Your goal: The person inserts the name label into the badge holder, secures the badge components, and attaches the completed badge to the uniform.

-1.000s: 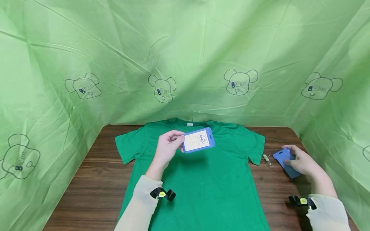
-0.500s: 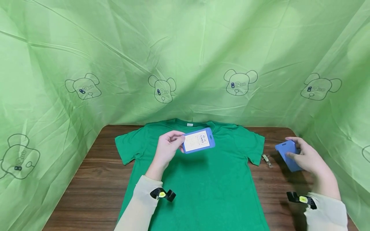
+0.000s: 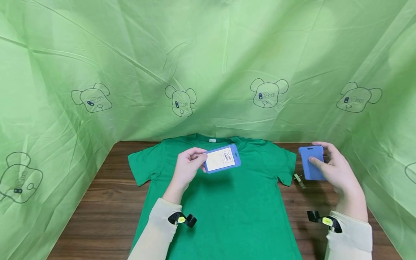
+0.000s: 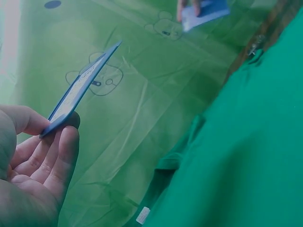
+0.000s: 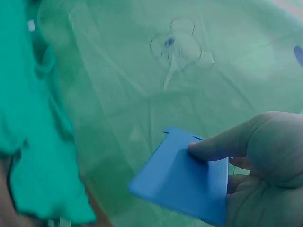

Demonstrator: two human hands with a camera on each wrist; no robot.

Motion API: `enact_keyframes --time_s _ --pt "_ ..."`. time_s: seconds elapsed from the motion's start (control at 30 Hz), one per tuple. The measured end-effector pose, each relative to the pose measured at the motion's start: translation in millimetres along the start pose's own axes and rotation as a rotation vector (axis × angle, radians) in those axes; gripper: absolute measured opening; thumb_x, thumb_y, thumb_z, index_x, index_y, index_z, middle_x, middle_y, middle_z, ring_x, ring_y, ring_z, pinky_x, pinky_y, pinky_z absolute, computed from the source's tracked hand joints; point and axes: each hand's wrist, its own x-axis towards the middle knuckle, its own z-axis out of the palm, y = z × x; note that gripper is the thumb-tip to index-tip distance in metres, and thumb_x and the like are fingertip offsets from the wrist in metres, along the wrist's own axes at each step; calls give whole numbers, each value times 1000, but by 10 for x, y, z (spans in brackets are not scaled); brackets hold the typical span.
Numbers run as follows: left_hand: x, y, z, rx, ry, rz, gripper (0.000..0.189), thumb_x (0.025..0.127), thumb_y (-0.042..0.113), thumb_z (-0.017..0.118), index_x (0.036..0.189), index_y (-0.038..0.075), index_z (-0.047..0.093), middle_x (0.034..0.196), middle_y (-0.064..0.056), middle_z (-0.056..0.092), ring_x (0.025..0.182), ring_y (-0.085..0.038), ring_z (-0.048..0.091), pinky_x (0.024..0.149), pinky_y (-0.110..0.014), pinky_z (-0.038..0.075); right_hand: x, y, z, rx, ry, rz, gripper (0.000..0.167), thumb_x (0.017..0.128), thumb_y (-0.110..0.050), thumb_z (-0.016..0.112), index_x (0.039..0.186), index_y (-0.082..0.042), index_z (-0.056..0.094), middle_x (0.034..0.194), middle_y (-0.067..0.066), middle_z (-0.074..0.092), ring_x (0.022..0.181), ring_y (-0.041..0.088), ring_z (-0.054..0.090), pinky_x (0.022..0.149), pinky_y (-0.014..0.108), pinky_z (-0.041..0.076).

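Observation:
My left hand pinches one short end of a blue badge holder over the T-shirt's chest. A white insert in it reads ID/IC CARD, and a slot marks its far end. Seen from the left wrist, that badge holder is nearly edge-on between thumb and fingers. Off to the right, my right hand grips a plain blue cover piece with a slot along its top edge. In the right wrist view the thumb lies across the face of this cover piece, the fingers mostly hidden behind it.
A green T-shirt is spread flat on the dark wooden table. Beside its right sleeve lies a small clip with a clear strap. Green fabric walls with bear-head drawings enclose the back and sides.
My right hand has lifted the blue cover piece from beside the clip and brought it up and leftward, turning it more upright. The left hand has stayed in place with the badge holder.

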Motion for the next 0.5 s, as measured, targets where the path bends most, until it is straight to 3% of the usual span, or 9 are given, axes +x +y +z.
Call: enact_keyframes --time_s 0.1,0.17,0.3,0.4,0.5 --pt "5 -1 10 -2 -3 1 14 105 5 70 114 -3 78 102 -20 80 74 -25 74 63 -35 63 27 -154 66 25 41 -39 61 112 -17 63 167 -11 38 150 30 50 109 4 55 73 20 57" --pt "6 -1 17 -5 -3 -1 14 105 5 71 114 -3 78 101 -19 81 74 -24 74 63 -34 63 38 -257 108 53 55 -56 60 112 -17 65 167 -13 41 152 30 50 108 -2 54 74 15 54" --pt "8 -18 29 -7 -8 -8 14 105 4 70 114 -4 78 101 -19 81 75 -23 74 63 -32 63 24 -433 220 160 68 -80 59 110 -14 67 166 -16 47 151 23 51 109 2 58 76 15 54" --pt "9 -36 35 -11 -12 -4 13 105 4 70 113 -4 78 101 -19 81 75 -23 74 63 -32 63 9 -546 340 317 68 -115 59 109 -7 68 165 -18 50 139 12 54 110 6 61 80 15 55" --pt "13 -44 38 -11 -13 -1 13 105 3 70 113 -3 78 100 -18 81 74 -23 74 62 -32 63 1 -673 492 508 17 -145 62 108 -2 67 164 -19 51 129 9 54 112 12 63 86 16 58"
